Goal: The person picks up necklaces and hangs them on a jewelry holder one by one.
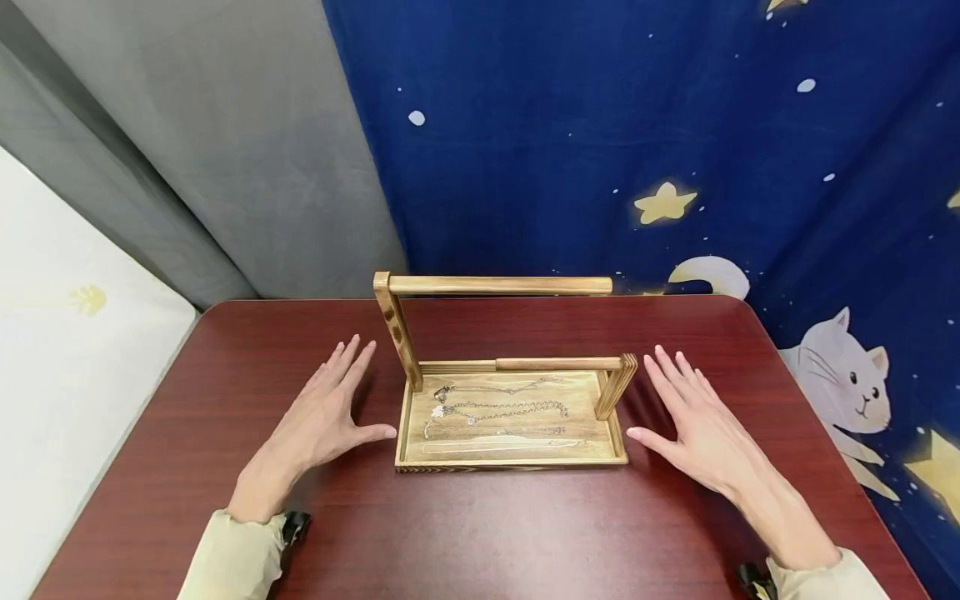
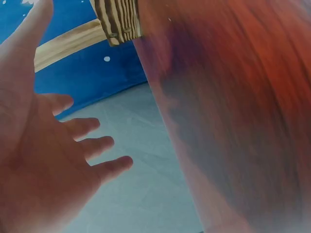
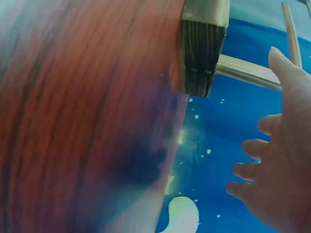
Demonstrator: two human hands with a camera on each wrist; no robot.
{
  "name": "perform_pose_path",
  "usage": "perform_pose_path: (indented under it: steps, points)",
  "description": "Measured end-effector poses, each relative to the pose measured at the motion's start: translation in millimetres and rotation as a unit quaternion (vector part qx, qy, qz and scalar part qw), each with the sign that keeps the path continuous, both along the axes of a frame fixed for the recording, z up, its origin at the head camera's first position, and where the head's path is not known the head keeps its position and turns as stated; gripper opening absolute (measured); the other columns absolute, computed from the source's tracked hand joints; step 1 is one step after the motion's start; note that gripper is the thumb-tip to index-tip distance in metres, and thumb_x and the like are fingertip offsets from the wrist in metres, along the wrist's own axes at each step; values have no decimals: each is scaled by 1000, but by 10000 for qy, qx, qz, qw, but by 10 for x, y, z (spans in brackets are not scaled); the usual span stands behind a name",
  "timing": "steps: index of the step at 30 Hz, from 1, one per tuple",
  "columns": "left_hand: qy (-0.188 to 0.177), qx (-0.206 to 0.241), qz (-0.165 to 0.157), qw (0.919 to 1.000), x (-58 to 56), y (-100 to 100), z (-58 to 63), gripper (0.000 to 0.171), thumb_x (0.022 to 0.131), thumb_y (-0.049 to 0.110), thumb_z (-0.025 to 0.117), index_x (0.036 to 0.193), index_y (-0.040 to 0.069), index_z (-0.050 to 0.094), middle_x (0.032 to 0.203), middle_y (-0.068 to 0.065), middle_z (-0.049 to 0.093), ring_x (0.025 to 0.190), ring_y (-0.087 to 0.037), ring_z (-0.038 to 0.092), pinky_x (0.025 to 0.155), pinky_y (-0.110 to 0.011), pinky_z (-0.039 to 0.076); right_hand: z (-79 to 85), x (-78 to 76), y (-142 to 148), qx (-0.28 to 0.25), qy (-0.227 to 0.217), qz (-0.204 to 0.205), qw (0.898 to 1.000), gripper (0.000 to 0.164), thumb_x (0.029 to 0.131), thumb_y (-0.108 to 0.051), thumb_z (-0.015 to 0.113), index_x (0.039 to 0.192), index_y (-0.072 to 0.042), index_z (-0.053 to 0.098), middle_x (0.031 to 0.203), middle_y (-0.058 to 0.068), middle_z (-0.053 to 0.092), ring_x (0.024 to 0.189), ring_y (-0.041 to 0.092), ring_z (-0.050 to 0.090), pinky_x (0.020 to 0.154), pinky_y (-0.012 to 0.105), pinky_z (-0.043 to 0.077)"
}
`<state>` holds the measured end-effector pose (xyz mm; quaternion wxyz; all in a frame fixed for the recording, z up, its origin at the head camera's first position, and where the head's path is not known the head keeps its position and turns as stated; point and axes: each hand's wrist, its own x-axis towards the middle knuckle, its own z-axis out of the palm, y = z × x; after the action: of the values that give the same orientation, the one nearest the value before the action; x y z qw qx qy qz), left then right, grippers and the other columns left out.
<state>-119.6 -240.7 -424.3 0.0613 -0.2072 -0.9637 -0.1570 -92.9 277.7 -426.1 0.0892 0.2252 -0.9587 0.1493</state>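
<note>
Left hand (image 1: 322, 422) and right hand (image 1: 693, 427) spread, I grip nothing; between them, the wooden stand (image 1: 558, 364) sits on the counter (image 1: 495, 533). Fine chains (image 1: 553, 407) lie lengthwise in its tray (image 1: 512, 466), none on its bars (image 1: 500, 285); whether that's finished, I can't tell.

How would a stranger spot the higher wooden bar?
A wooden tray sits on the red-brown table. From the top of its tall left post, the higher bar runs rightward, unlike the lower bar, which joins the short right post.

An upright wooden stand (image 1: 525, 364) bears silvery necklaces (image 1: 551, 407) lying lengthwise in its tray (image 1: 510, 467).
</note>
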Motion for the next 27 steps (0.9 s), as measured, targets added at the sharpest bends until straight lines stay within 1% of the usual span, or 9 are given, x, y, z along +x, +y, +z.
perform_pose_path:
  steps: [4,7,8,10,12,14,17,21,27]
  points:
    - [-2,180,-135,9997,-25,46,-5,122,66,64,83,159,14,23,163,-15,18,146,-41,23,111,-56,31,2,84,-24,89,126,159,9998,95,87,-51,72,156,-5,27,160,17,28,148,37,22,120,27,3]
    - [-75,260,-147,9995,-47,86,-10,121,65,63,85,159,15,25,163,-13,19,146,-38,24,109,-55,34,9,141,-37,137,270,147,9994,94,85,-52,74,156,-8,31,157,15,35,144,35,32,118,19,5]
    - [-118,292,-148,9994,-53,98,-10,121,65,62,85,158,15,25,163,-13,20,146,-38,24,108,-55,35,14,156,-41,153,341,113,9992,93,84,-52,74,155,-10,33,156,13,38,142,33,37,118,19,9]
    - [-218,323,-139,9991,-61,120,-7,121,65,61,85,159,14,24,163,-13,19,147,-37,24,108,-55,35,23,184,-53,144,545,48,9984,89,81,-52,77,153,-12,40,151,10,46,135,30,47,115,25,25]
    - [-309,355,-106,9988,-67,136,-4,121,65,60,86,159,15,23,163,-14,19,147,-37,24,108,-55,36,30,202,-62,73,798,33,9968,84,78,-51,79,147,-14,49,144,8,55,126,26,56,104,33,43]
    - [-417,384,-67,9984,-72,147,-4,121,66,59,86,159,16,23,163,-13,19,147,-36,23,108,-54,36,35,211,-70,8,1072,72,9942,76,77,-51,79,141,-16,58,134,6,63,116,24,63,87,40,53]
    - [-603,454,-16,9971,-79,162,-2,120,67,58,86,160,19,21,164,-11,17,148,-33,23,109,-52,36,37,211,-86,-125,1387,264,9899,65,80,-55,74,133,-17,65,123,3,69,104,22,69,73,44,56]
    - [-819,676,-57,9943,-101,179,2,118,69,56,86,160,20,20,164,-10,17,146,-30,27,110,-51,34,37,189,-133,-229,1586,535,9856,59,87,-59,65,129,-18,68,118,2,71,99,20,71,70,42,57]
    - [-950,998,-196,9903,-152,188,-11,115,71,49,88,160,21,20,164,-7,20,146,-28,28,112,-50,31,43,171,-225,-338,1464,740,9859,57,79,-48,78,127,-18,69,118,1,71,102,17,70,75,40,56]
